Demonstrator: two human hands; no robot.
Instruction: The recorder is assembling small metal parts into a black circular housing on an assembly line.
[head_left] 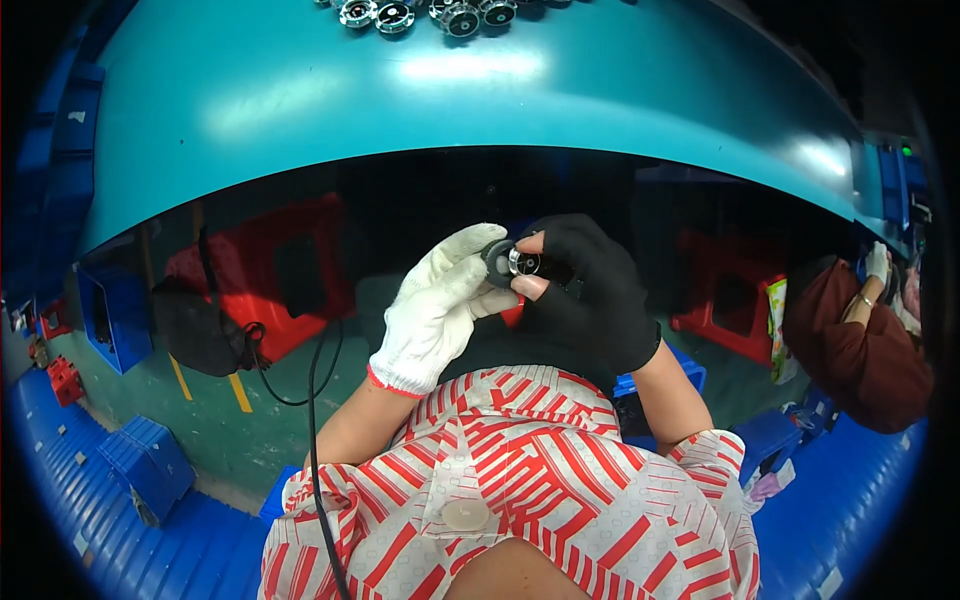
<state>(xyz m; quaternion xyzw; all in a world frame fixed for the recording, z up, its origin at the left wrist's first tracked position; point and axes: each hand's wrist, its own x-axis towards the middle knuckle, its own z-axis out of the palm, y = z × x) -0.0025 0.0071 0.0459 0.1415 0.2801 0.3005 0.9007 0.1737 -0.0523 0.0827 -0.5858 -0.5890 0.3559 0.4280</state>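
My left hand [440, 305], in a white knit glove with a red cuff edge, is closed around a black ring [494, 262] that looks like a small rubber tyre. In my right hand [590, 290], which wears a black glove with the thumb and forefinger tips bare, a small shiny silver wheel hub [526, 262] with a dark centre is pinched. Hub and ring are held side by side in front of my chest; whether they touch is too small to tell. Several similar silver-and-black wheels [461, 19] lie on the table's far part.
The glossy teal table [330, 90] curves across, beyond my hands. Red plastic stools [290, 280] stand on the green floor at both sides. Blue crates [148, 462] are at the left. A black cable [313, 440] hangs beside my left arm. Another person [860, 340] sits at the right.
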